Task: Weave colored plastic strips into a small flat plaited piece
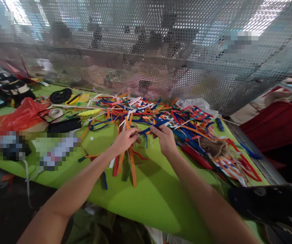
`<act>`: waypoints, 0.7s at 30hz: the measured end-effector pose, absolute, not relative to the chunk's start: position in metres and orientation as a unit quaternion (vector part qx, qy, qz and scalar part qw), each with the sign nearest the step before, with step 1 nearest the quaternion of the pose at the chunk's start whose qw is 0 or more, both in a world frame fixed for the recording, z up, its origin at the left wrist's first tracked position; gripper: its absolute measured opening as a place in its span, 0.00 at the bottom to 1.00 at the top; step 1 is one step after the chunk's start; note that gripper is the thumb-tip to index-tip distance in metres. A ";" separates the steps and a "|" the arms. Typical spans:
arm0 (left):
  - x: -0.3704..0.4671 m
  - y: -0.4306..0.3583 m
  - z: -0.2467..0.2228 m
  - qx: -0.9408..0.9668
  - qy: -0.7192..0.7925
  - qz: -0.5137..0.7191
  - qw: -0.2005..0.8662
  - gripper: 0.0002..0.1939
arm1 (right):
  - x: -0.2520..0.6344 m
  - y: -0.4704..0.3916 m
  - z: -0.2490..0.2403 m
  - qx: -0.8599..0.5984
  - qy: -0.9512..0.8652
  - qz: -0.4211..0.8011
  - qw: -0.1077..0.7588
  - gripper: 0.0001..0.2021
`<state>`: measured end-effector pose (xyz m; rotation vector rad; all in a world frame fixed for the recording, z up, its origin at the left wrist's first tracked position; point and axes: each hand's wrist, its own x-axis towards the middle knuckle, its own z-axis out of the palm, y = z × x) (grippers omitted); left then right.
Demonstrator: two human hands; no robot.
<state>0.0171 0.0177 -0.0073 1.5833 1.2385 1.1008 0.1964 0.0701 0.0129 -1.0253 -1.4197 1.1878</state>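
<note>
- Long, narrow, flat blue strip (145, 130): held between both hands above the bright green tabletop (158, 189), mid-view.
- Left hand (127, 138): thumb and fingers pinched on the strip's lower-left part.
- Right hand (165, 137): thumb and fingertips pinching the strip farther along; strip runs on past the grip.
- Handling, my judgement: keep the strip flat and lightly taut, pinch with fingertips only, avoid twisting or creasing it.
- Best kept clear of the long flat orange strips (133, 169) just below the left hand; loose ends could snag.
- Tangled heap of multicoloured flat strips (117, 110) lies beyond the hands; pulling on it could drag several along.
- Crumpled clear plastic bag (206, 105): at the heap's far right, beside a multicoloured checkered woven piece (199, 114); contents unclear.
- Crumpled translucent red plastic bag (26, 115): far left; contents, if any, not readable.
- Black oblong case (64, 126): left side, inside not visible.
</note>
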 end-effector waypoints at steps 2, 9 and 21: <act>0.014 0.018 -0.006 0.644 0.500 0.431 0.387 0.10 | 0.202 0.076 0.014 -0.432 -0.560 0.480 0.518 0.18; 0.009 0.018 -0.001 0.652 0.539 0.396 0.357 0.07 | 0.208 0.083 0.014 -0.433 -0.513 0.485 0.561 0.19; 0.025 0.001 0.008 0.676 0.449 0.421 0.405 0.12 | 0.212 0.090 0.009 -0.443 -0.542 0.457 0.549 0.19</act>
